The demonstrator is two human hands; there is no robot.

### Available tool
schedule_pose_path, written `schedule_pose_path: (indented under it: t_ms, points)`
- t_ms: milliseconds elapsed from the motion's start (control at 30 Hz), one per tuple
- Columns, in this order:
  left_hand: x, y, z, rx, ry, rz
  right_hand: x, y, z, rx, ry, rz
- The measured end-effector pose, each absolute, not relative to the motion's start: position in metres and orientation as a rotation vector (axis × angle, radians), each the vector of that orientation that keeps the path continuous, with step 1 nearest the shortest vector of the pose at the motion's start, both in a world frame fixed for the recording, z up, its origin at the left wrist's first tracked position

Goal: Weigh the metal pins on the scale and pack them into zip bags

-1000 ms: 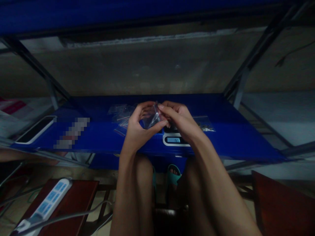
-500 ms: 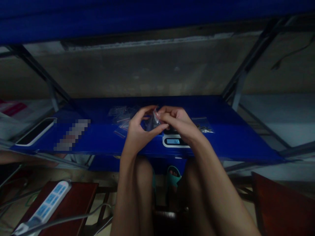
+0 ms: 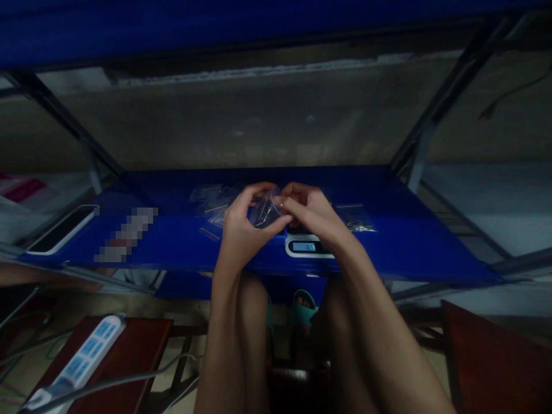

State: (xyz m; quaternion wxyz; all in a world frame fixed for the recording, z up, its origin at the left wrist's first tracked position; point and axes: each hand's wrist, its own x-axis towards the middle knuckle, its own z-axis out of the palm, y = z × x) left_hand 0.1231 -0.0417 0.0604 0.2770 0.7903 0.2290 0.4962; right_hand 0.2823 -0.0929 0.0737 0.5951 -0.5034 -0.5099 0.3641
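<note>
A small clear plastic bag is held between my two hands above the blue shelf. My left hand curves round its left side, thumb and fingers on the bag. My right hand pinches the bag's upper right edge. Just below my right hand lies a scale with a lit display, partly hidden by that hand. More clear bags lie left of my left hand. Right of my right hand, another clear bag holds small metal pieces.
A phone lies at the shelf's left end, beside a blurred-out item. A power strip rests on a brown stool at lower left. Metal posts flank the blue shelf. Another person's arm shows at far left.
The bag between my hands looks more spread out, with its clear face showing more. Both hands keep nearly the same place and hold.
</note>
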Motion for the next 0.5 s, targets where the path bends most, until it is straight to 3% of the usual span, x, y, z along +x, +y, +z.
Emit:
schedule_pose_path:
  t_ms: [500]
  points:
    - [0.1243,-0.0445,0.0607,2.342,0.701,1.338,0.2840,-0.0895,0.0705,-1.276,-1.111,0.579]
